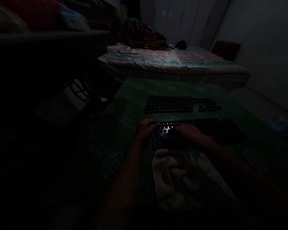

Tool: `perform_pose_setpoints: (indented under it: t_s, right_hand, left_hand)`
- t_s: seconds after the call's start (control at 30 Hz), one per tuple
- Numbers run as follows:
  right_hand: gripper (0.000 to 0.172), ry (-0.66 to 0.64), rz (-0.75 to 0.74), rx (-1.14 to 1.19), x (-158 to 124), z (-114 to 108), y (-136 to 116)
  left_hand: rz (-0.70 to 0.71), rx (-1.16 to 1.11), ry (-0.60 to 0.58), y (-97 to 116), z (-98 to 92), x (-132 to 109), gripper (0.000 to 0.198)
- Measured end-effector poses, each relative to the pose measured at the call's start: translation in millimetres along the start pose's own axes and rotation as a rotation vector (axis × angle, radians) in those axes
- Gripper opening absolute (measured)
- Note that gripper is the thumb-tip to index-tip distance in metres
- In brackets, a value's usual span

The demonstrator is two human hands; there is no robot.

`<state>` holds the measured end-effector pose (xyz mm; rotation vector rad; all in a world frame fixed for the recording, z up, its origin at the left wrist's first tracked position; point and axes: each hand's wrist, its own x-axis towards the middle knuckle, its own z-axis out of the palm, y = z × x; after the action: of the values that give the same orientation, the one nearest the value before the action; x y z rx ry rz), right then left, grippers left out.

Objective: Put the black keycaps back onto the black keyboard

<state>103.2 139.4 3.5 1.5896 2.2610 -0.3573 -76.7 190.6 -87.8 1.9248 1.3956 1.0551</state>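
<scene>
Super dark: bed [177, 62] up top, green table [127, 99] center
Left hand [145, 129] gripping lower keyboard [218, 129], right hand [188, 131] fingers: can't tell

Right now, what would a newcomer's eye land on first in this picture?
First, the bright patch on the dark keyboard base, between the left grip and right grip. Just beyond it, dark keys lie in keyboard order on the green table. At the back, a pale bed carries a colorful blanket.
</scene>
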Motion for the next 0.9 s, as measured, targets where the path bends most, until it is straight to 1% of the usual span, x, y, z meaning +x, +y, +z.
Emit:
perform_pose_setpoints:
  t_s: [0.13, 0.3, 0.47, 0.53, 0.6, 0.73, 0.8, 0.9]
  right_hand:
    - [0.031, 0.011, 0.001, 0.010, -1.9, 0.8, 3.4]
    - [0.030, 0.064, -0.048, 0.045, -2.2, 2.5, 11.3]
    - [0.029, 0.006, -0.032, 0.002, -6.6, -1.4, 18.1]
    - [0.029, -0.011, 0.001, -0.005, -11.8, -4.1, 22.9]
    - [0.029, -0.001, 0.051, 0.008, -17.5, -5.5, 29.8]
    - [0.032, 0.080, 0.142, 0.138, -24.2, -0.2, 40.4]
    - [0.035, 0.117, 0.155, 0.181, -23.6, 6.1, 37.5]
    - [0.038, 0.128, 0.130, 0.171, -19.6, 15.0, 23.0]
  left_hand:
    - [0.010, -0.002, 0.004, -1.4, 0.4, 0.4, 0.021]
    - [0.020, -0.016, 0.009, -4.9, 1.8, -0.2, 0.022]
    - [0.005, 0.009, 0.002, -4.2, 0.5, 0.2, 0.023]
    - [0.000, 0.016, -0.002, -3.4, 0.0, 0.4, 0.022]
    - [0.001, 0.010, 0.003, -2.9, 0.1, 0.4, 0.022]
    - [-0.004, -0.003, 0.019, -2.4, 0.6, 0.1, 0.022]
    - [-0.009, -0.004, 0.011, -1.8, 0.2, 0.0, 0.022]
    - [-0.008, 0.007, 0.004, -1.3, -0.9, 0.0, 0.025]
